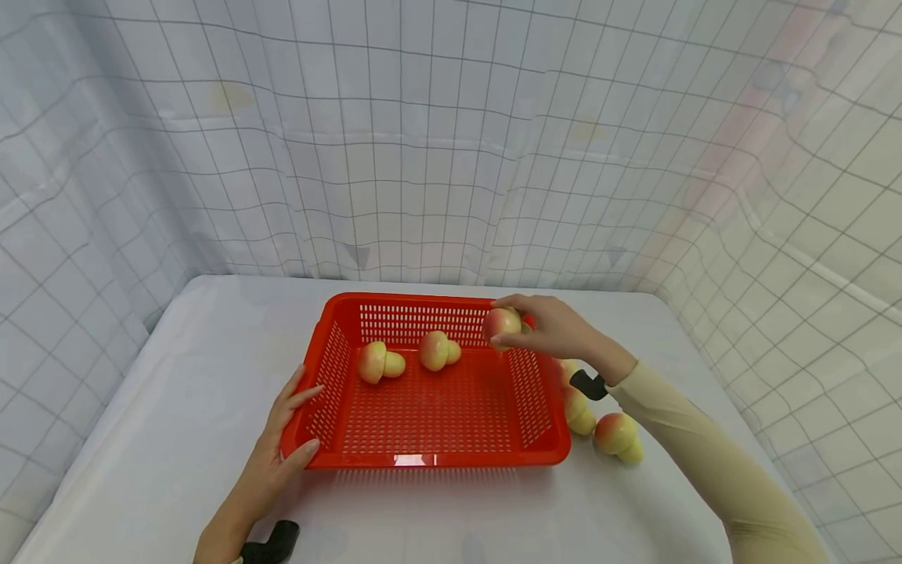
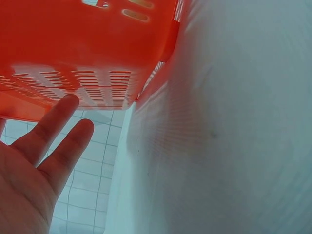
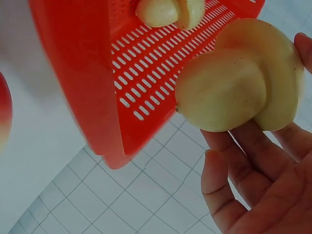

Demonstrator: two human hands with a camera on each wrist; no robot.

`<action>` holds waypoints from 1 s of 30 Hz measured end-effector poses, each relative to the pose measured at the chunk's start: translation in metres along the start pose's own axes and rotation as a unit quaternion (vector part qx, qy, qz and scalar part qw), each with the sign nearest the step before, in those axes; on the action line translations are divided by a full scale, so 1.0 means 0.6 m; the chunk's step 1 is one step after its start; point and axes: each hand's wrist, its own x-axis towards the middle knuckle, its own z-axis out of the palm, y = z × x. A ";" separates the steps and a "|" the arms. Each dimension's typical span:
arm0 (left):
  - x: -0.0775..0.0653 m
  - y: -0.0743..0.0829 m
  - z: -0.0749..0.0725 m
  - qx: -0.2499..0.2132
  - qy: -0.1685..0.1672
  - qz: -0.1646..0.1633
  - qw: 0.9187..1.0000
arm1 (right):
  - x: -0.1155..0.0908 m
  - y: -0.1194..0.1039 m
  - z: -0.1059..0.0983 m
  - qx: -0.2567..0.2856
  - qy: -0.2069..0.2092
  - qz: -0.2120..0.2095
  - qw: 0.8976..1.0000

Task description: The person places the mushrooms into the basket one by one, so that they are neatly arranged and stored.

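My right hand point(image 1: 557, 327) holds a red-and-yellow toy mushroom point(image 1: 499, 323) above the right rear part of a red plastic basket point(image 1: 486, 459). In the right wrist view, the pale stem end of this mushroom point(image 3: 222, 90) faces the camera, with fingers point(image 3: 251, 165) around its cap. At the basket's left side is my left hand point(image 1: 275, 446), its fingers fairly straight and spread at the rim. Inside the basket lie two more mushrooms, one to the left point(image 1: 373, 363) and one near the middle point(image 1: 434, 351).
Right of the basket, on the white-covered table point(image 1: 176, 392), lie more toy mushrooms; one mushroom point(image 1: 617, 435) is nearest the front, another mushroom point(image 1: 578, 409) sits by the basket wall. The right forearm partly hides this group. A white grid-patterned curtain point(image 1: 437, 157) hangs behind the table.
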 end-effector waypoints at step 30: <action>0.001 -0.004 0.000 -0.006 0.006 -0.005 1.000 | 0.094 -0.012 0.030 -0.057 -0.213 0.052 0.974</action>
